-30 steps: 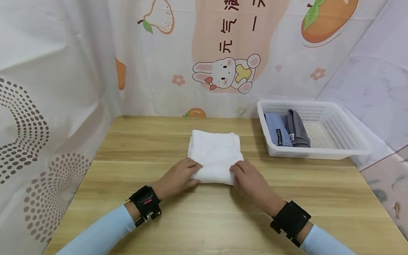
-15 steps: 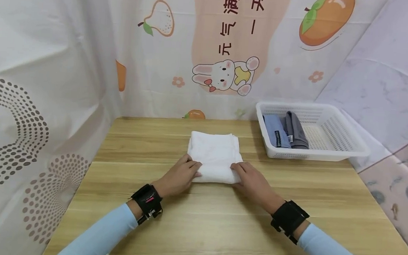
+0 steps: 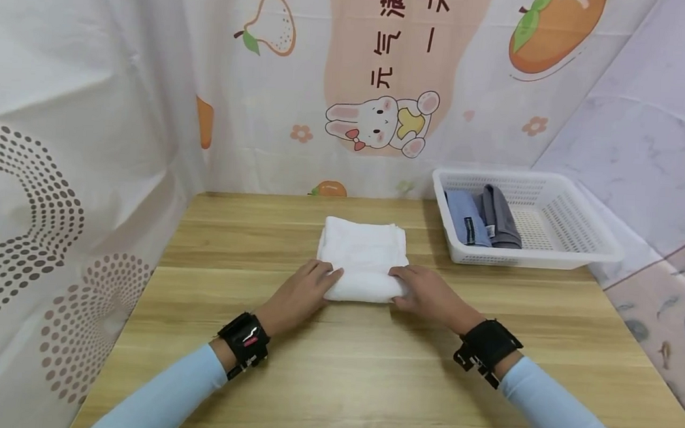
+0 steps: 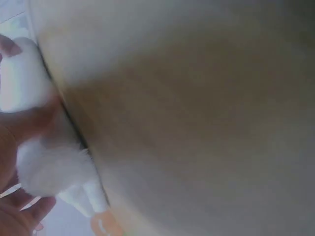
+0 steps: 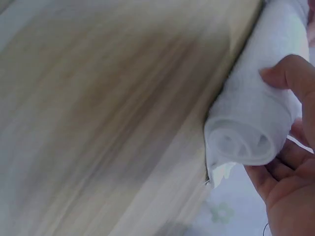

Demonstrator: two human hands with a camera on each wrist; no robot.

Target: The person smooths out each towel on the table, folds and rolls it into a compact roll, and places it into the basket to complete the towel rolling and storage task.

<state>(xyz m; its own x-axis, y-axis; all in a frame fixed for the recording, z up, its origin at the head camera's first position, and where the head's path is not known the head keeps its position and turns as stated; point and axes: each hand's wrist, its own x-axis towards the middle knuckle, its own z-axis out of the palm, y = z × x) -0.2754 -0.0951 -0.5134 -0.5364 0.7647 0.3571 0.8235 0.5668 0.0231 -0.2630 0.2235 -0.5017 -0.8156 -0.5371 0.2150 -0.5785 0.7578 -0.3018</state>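
Note:
A white towel (image 3: 366, 243) lies on the wooden table, its near edge rolled into a thick cylinder and its far part flat and folded. My left hand (image 3: 300, 294) grips the left end of the roll, thumb on the near side. At the other end my right hand (image 3: 431, 298) holds the roll. In the right wrist view the thumb (image 5: 288, 73) presses the near side of the towel roll (image 5: 251, 108), fingers beyond it, and the roll's end shows a spiral. The left wrist view is blurred; the towel (image 4: 24, 78) shows at its left edge.
At the back right stands a white plastic basket (image 3: 575, 258) holding a folded blue cloth (image 3: 466, 215) and a rolled grey cloth (image 3: 500, 217). Printed curtains hang behind and to the left of the table (image 3: 332, 383).
The near edge of the towel has rolled a little further away from me and become thicker. Both hands have shifted slightly forward with it.

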